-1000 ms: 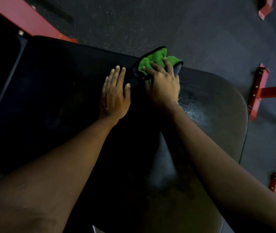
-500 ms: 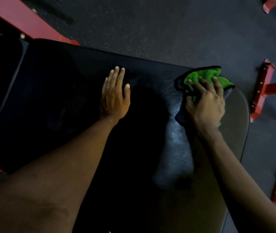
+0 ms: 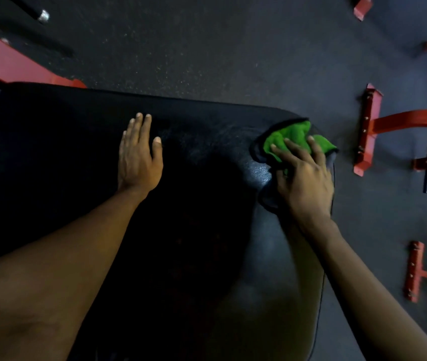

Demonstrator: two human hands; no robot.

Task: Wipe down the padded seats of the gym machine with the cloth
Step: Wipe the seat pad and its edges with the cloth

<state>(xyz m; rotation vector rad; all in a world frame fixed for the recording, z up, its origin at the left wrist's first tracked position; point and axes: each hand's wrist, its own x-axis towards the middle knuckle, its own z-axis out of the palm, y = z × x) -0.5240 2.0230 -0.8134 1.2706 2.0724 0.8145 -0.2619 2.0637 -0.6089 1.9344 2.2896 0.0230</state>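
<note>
While the green cloth (image 3: 297, 136) lies bunched at the far right corner of the padded seat (image 3: 202, 204), the right hand (image 3: 304, 181) sits on top of it and grips it against the padding. Its fingers (image 3: 292, 149) are spread apart and bent down into the folds, so green fabric stands up in front of the fingertips and a dark border of the cloth curls round the side facing the seat's middle. A greyer part of the cloth shows under the palm, draped toward the seat's right edge. The thumb is hidden, so how it lies cannot be told.

Just inward of the cloth, the black seat surface shows a pale, shiny patch (image 3: 258, 174). Nearer the seat's middle, well apart from the cloth, the left hand (image 3: 137, 162) rests flat on the padding, palm down, its fingers (image 3: 139, 126) straight and close together with the thumb held slightly out to the side. It holds nothing. Both bare forearms reach across the seat from its near side.

Beyond the seat's far edge lies a dark speckled floor (image 3: 233, 48). Off the seat's far left corner runs a red frame beam (image 3: 6, 61), with a black bar (image 3: 32, 11) ending in a metal tip past it. Off the seat's right edge stand several red brackets (image 3: 367, 131) on the floor.
</note>
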